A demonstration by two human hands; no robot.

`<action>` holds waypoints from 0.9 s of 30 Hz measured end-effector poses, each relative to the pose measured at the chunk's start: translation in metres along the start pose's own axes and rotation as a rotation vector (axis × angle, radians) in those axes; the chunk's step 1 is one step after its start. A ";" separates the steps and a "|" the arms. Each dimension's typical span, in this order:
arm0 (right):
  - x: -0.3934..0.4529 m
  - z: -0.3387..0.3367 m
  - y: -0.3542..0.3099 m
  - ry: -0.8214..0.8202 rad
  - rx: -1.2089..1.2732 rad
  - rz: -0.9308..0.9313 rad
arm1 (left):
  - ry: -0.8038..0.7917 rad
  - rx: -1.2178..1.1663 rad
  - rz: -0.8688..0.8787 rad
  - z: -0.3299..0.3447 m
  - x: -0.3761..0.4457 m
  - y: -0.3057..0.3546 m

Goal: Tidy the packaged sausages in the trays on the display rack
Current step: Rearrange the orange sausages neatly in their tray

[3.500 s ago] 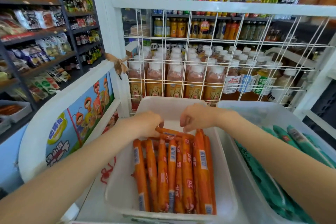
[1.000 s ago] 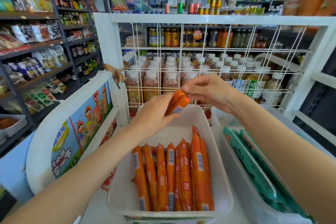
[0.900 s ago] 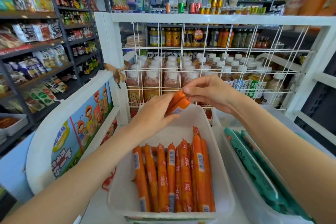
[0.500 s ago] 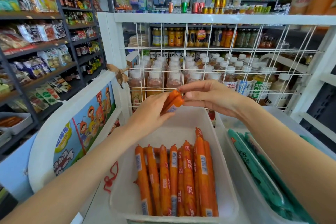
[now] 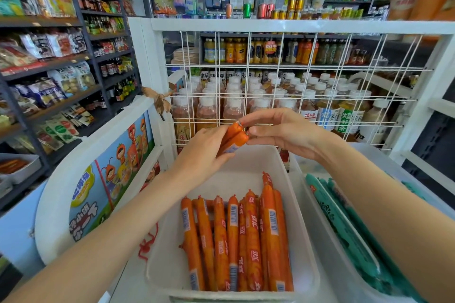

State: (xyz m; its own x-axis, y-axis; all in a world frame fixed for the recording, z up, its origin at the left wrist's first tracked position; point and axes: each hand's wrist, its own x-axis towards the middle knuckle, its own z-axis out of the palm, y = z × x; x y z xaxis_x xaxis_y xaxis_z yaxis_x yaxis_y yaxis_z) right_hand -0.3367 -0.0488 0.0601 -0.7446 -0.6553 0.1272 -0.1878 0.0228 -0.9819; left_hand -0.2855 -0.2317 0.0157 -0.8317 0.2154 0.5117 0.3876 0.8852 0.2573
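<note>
Above the far end of a white plastic tray (image 5: 293,206), the left hand (image 5: 202,152) grips two orange plastic-wrapped sausages (image 5: 232,139), fingers curled round them. The right hand (image 5: 280,130) pinches their upper tips with its fingertips. A row of matching orange sausages (image 5: 238,241) lies lengthwise in the tray below.

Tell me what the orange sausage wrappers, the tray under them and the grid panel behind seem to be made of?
Orange sausages: thin glossy plastic film, judging by the sheen, printed barcodes and pinched ends.
White tray: probably moulded plastic, matte and slightly translucent, with rounded corners.
Grid panel: looks like metal wire coated or painted white; thin straight rods crossing in squares.
</note>
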 end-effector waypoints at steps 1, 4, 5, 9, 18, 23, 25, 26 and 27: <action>0.000 0.000 0.000 0.008 -0.006 0.000 | -0.006 0.001 0.005 0.000 -0.001 0.000; -0.001 0.001 -0.002 0.012 0.023 0.001 | 0.011 -0.014 0.025 0.001 -0.001 0.001; -0.001 0.002 -0.004 0.021 0.007 -0.003 | 0.016 -0.010 0.030 0.001 -0.001 0.002; 0.002 0.005 -0.004 0.067 -0.052 -0.030 | 0.018 -0.017 0.049 0.002 -0.001 0.002; -0.007 -0.004 0.008 0.067 -0.278 0.093 | 0.153 -1.113 -0.590 -0.020 0.018 0.003; -0.013 0.004 0.009 -0.124 -0.225 0.163 | 0.281 -1.474 -0.846 -0.023 0.032 -0.003; -0.012 0.009 0.009 -0.057 -0.248 0.070 | 0.306 -1.528 -0.887 -0.019 0.034 -0.003; -0.011 0.011 0.009 -0.014 -0.214 0.023 | 0.318 -1.536 -0.905 -0.018 0.035 -0.002; -0.009 0.012 0.008 0.026 -0.205 -0.024 | 0.329 -1.533 -0.914 -0.018 0.036 -0.002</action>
State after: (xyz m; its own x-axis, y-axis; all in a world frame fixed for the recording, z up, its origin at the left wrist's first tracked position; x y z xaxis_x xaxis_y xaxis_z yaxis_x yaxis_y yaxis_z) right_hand -0.3233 -0.0517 0.0495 -0.7541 -0.6377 0.1569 -0.3305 0.1620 -0.9298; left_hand -0.3090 -0.2327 0.0485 -0.9390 -0.3168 -0.1341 0.0446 -0.4985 0.8657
